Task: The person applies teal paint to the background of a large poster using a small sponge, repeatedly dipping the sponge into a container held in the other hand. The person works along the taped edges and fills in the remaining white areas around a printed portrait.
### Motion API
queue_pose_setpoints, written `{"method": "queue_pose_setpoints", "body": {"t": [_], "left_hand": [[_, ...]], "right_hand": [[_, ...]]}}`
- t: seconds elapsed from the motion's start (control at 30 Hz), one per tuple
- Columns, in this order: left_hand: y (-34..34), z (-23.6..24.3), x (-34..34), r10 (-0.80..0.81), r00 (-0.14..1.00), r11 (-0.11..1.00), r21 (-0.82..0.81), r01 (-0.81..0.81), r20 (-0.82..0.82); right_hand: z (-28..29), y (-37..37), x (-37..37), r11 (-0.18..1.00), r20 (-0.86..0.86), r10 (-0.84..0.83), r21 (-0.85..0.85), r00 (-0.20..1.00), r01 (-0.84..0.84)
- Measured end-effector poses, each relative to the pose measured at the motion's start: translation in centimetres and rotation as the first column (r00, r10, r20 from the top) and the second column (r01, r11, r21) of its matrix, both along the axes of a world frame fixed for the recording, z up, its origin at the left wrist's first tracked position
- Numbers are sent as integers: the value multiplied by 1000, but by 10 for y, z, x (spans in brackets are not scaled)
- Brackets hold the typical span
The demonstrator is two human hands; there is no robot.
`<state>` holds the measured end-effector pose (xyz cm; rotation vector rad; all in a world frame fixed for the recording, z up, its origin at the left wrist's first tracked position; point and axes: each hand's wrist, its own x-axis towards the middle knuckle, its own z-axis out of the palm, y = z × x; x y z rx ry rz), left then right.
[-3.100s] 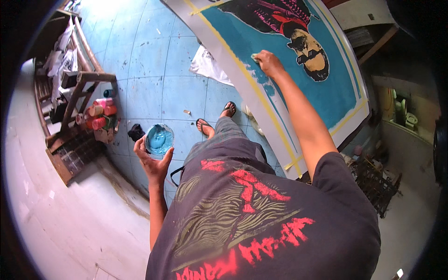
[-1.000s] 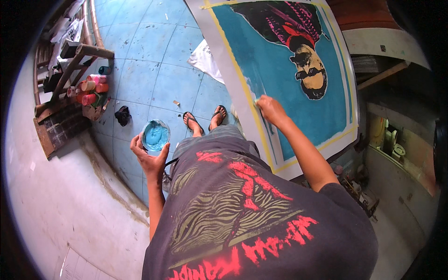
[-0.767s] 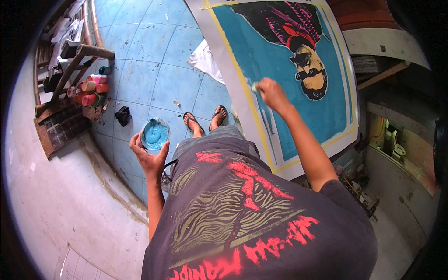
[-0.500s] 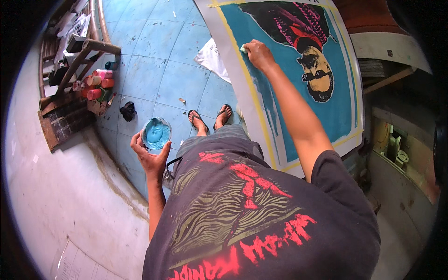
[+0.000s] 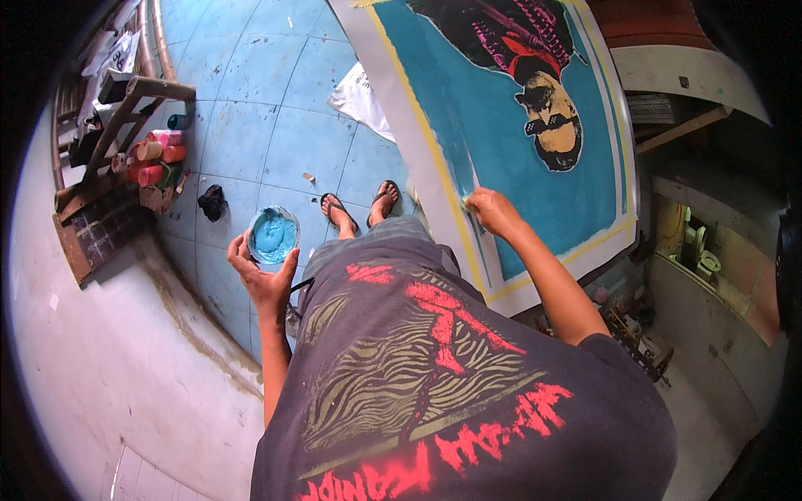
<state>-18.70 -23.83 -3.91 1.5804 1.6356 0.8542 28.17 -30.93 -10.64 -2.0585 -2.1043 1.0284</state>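
The tiled floor [image 5: 284,150] was light blue with dark specks. The sheet [image 5: 415,138] extended above its right side; its long axis ran away from the person and leaned left toward the far edge. The near edge lay beside the person's right side. The sheet was white along its margins, with a teal field [image 5: 535,219] bordered by yellow tape [image 5: 426,123]. A portrait [image 5: 541,77] in black, tan, pink and red occupied the field, its head directed toward the near edge. Pale streaks ran lengthwise just inside the left tape.

The right hand [image 5: 494,210] was positioned over the left margin of the field, nearer the near left corner, with fingers pinched on a pale applicator [image 5: 466,199]. The left hand [image 5: 266,275] was curled around a cup [image 5: 296,227], left of the sheet and well apart from it. The cup was round, faced upward and contained thick light-blue paint [image 5: 273,238]. The applicator was smallest; fingers hid its long axis.
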Motion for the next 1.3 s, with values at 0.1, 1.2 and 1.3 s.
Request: {"method": "queue_pose_setpoints", "body": {"t": [0.1, 1.2, 1.3], "left_hand": [[1, 2, 1, -11, 1000, 1000, 8, 11, -11], [-7, 12, 4, 24, 999, 999, -23, -25, -46], [-14, 7, 0, 48, 996, 999, -14, -50, -75]], "right_hand": [[10, 23, 6, 1000, 9, 23, 0, 1000, -23], [-34, 257, 43, 928, 108, -147, 359, 983, 99], [-26, 233, 37, 1000, 203, -20, 23, 979, 16]]}}
